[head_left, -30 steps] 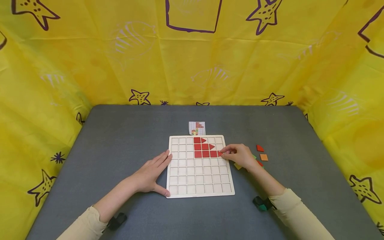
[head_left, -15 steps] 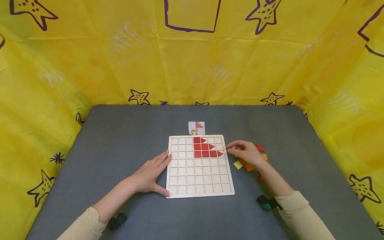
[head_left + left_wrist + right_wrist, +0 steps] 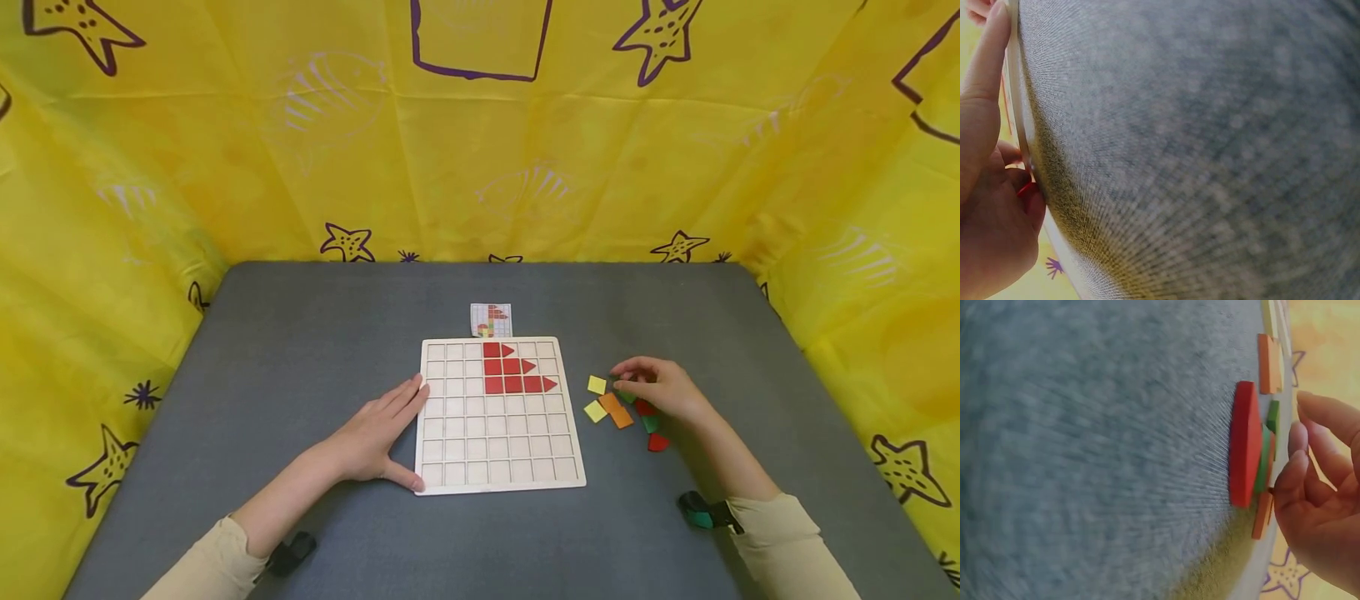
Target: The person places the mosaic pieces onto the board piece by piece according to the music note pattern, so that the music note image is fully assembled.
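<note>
My left hand point(image 3: 375, 437) rests at the left edge of a pale wooden grid board point(image 3: 498, 437). Its fingers lie straight along the upper side and its thumb touches the near left corner. Red tiles point(image 3: 513, 384), squares ending in triangles, fill three stepped rows at the board's top. Right of the board, my right hand point(image 3: 663, 387) hovers over loose tiles, fingers bent and fingertips near a green tile point(image 3: 627, 397). No tile shows between its fingertips in the right wrist view, where a red curved tile point(image 3: 1244, 444) stands large in front. Part of the pile is hidden under the hand.
A small printed card point(image 3: 491, 319) with a coloured grid picture lies just behind the board. Between board and right hand are two yellow tiles point(image 3: 596, 411) and orange tiles point(image 3: 618, 412). A yellow patterned cloth point(image 3: 480, 167) walls the grey table point(image 3: 337, 317) behind and at the sides.
My right hand has let go of the red triangle, now seated at the end of the third row, and moved right over the loose tiles. The left hand stays on the board.
</note>
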{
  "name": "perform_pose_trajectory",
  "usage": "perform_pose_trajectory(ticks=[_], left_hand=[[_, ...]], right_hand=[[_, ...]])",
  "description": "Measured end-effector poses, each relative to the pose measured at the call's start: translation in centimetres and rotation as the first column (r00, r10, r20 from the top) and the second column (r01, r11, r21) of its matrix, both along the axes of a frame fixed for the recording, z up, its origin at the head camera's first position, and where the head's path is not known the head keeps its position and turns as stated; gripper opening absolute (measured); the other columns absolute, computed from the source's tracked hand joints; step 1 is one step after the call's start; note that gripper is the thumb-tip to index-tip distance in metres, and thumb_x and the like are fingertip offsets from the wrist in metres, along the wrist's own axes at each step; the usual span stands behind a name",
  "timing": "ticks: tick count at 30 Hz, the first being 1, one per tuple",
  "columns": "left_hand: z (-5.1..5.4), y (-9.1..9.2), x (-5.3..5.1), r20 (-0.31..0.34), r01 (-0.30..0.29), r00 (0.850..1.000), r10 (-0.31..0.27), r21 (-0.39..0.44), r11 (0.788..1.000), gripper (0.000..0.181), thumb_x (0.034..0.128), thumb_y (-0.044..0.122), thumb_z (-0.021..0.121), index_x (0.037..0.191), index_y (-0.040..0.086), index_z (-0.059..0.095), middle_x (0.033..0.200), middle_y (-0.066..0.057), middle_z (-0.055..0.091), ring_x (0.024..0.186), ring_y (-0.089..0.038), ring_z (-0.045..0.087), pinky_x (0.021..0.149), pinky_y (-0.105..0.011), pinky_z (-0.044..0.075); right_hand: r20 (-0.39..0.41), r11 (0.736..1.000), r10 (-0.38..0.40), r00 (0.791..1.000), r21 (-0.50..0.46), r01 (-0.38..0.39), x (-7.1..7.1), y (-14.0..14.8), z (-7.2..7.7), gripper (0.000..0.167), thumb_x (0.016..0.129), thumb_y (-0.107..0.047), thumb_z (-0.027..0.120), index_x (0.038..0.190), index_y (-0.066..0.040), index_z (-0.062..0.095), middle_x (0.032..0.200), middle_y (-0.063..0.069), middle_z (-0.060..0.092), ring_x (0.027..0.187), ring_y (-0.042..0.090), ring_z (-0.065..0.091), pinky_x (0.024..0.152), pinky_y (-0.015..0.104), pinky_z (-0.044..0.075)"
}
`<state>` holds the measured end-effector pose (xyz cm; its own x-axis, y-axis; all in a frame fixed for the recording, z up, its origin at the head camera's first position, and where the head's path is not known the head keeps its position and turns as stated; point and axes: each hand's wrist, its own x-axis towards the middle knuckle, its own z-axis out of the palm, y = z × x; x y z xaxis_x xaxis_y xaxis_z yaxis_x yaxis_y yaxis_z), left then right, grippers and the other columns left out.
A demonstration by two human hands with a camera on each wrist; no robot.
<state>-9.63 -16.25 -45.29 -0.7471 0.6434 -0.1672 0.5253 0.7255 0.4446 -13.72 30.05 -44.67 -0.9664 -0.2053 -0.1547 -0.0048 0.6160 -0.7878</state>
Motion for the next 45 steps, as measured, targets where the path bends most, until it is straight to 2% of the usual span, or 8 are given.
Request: perform_pose_trajectory(ticks=[5, 10, 16, 24, 29, 34, 40, 45], left_hand=[[0.1, 0.0, -0.1, 0.005, 0.002, 1.000, -0.002, 0.003, 1.000, 0.131, 0.0624, 0.072, 0.075, 0.156, 0.004, 0.015, 0.162, -0.015, 0.008, 0.147, -0.033, 0.012, 0.107, -0.057, 0.026], [0.1, 0.0, -0.1, 0.003, 0.003, 1.000, -0.003, 0.000, 1.000, 0.131, 0.0622, 0.071, 0.076, 0.156, 0.005, 0.014, 0.163, -0.014, 0.007, 0.147, -0.032, 0.012, 0.108, -0.056, 0.026], [0.1, 0.0, 0.0, -0.007, 0.003, 1.000, -0.003, -0.002, 1.000, 0.131, 0.0622, 0.074, 0.074, 0.156, 0.003, 0.016, 0.162, -0.016, 0.009, 0.147, -0.034, 0.013, 0.107, -0.056, 0.026], [0.2, -0.1, 0.1, -0.005, -0.004, 1.000, 0.004, -0.003, 1.000, 0.130, 0.0625, 0.074, 0.073, 0.156, 0.003, 0.016, 0.162, -0.016, 0.010, 0.147, -0.034, 0.014, 0.107, -0.057, 0.026], [0.2, 0.0, 0.1, -0.008, 0.000, 1.000, 0.000, 0.002, 1.000, 0.130, 0.0622, 0.074, 0.074, 0.156, 0.004, 0.016, 0.162, -0.015, 0.010, 0.147, -0.034, 0.014, 0.107, -0.056, 0.026], [0.1, -0.1, 0.1, -0.003, -0.004, 1.000, 0.004, -0.008, 1.000, 0.131, 0.0618, 0.073, 0.075, 0.156, 0.005, 0.014, 0.163, -0.013, 0.008, 0.147, -0.032, 0.013, 0.108, -0.055, 0.025], [0.2, -0.1, 0.1, -0.003, -0.002, 1.000, 0.002, 0.000, 1.000, 0.131, 0.0619, 0.071, 0.077, 0.156, 0.004, 0.015, 0.162, -0.014, 0.008, 0.147, -0.033, 0.013, 0.108, -0.056, 0.026], [0.2, 0.0, 0.1, 0.005, 0.000, 1.000, 0.000, 0.002, 1.000, 0.130, 0.0628, 0.069, 0.077, 0.156, 0.004, 0.015, 0.162, -0.015, 0.008, 0.147, -0.033, 0.013, 0.108, -0.056, 0.025]], right_hand=[[-0.032, 0.986, -0.006, 0.999, 0.169, 0.011, 0.1, -0.7, -0.3, 0.033, 0.085, -0.030, 0.077, 0.109, -0.010, 0.071, 0.080, 0.004, 0.056, 0.065, 0.019, 0.046, 0.056, 0.029, 0.035], [-0.053, 0.972, -0.020, 0.998, 0.231, 0.032, 0.1, -1.9, -0.4, 0.034, 0.082, -0.034, 0.079, 0.105, -0.010, 0.072, 0.087, 0.004, 0.058, 0.074, 0.020, 0.047, 0.064, 0.032, 0.037], [-0.087, 0.972, -0.040, 0.995, 0.227, 0.059, -0.1, -2.7, -0.7, 0.030, 0.081, -0.034, 0.079, 0.100, -0.012, 0.072, 0.089, 0.003, 0.061, 0.070, 0.019, 0.047, 0.063, 0.033, 0.038], [-0.100, 0.976, -0.032, 0.995, 0.210, 0.053, -0.4, -2.6, -0.9, 0.032, 0.083, -0.033, 0.079, 0.106, -0.012, 0.072, 0.092, 0.004, 0.061, 0.072, 0.020, 0.047, 0.064, 0.032, 0.037], [-0.076, 0.979, 0.036, 0.996, 0.204, -0.019, -0.1, -1.8, -0.4, 0.037, 0.078, -0.034, 0.082, 0.107, -0.013, 0.070, 0.091, 0.005, 0.058, 0.079, 0.021, 0.046, 0.067, 0.033, 0.036], [-0.047, 0.967, 0.121, 0.991, 0.230, -0.107, 0.4, -1.2, 0.1, 0.038, 0.075, -0.028, 0.085, 0.105, -0.010, 0.069, 0.086, 0.004, 0.054, 0.075, 0.020, 0.045, 0.065, 0.032, 0.037], [-0.003, 0.973, 0.081, 0.997, 0.216, -0.078, 0.5, -1.4, 0.2, 0.037, 0.077, -0.032, 0.083, 0.105, -0.012, 0.070, 0.091, 0.001, 0.059, 0.072, 0.017, 0.048, 0.066, 0.030, 0.039], [-0.004, 0.971, 0.120, 0.993, 0.210, -0.117, 0.5, -1.3, 0.3, 0.037, 0.077, -0.027, 0.083, 0.107, -0.010, 0.068, 0.090, 0.002, 0.059, 0.069, 0.017, 0.046, 0.063, 0.029, 0.037]])
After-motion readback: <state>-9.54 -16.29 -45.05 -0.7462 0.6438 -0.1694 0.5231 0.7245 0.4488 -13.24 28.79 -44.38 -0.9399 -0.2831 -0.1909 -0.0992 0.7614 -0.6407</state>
